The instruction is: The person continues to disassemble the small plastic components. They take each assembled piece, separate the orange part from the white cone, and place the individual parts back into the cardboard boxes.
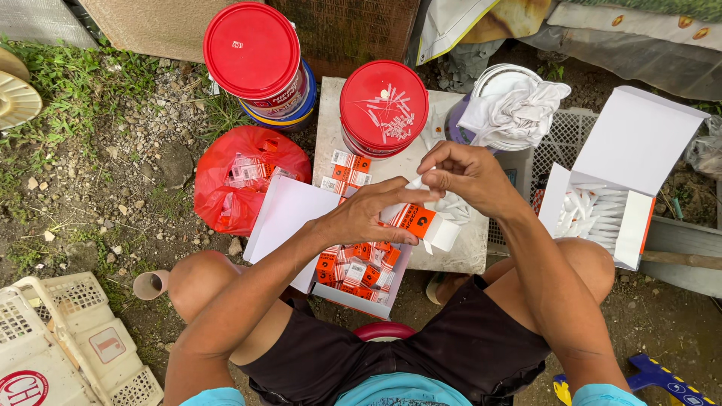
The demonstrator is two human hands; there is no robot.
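My left hand [368, 214] grips a small orange-and-white carton [423, 224] with its end flap open. My right hand [466, 174] pinches a small white item [416, 181] just above the carton's open end. Under my hands lies an open white box [289, 210] filled with several of the same small orange cartons. At the right stands another open white box [635, 143] holding several loose white items. A red bucket lid [383, 105] behind my hands has several small white pieces scattered on it.
A red plastic bag [244, 177] with more cartons lies at the left. A taller red-lidded bucket [256, 56] stands behind it. A white cloth [519, 109] covers a container. White crates [68, 338] sit at the lower left. A stone slab [451, 252] serves as the work surface.
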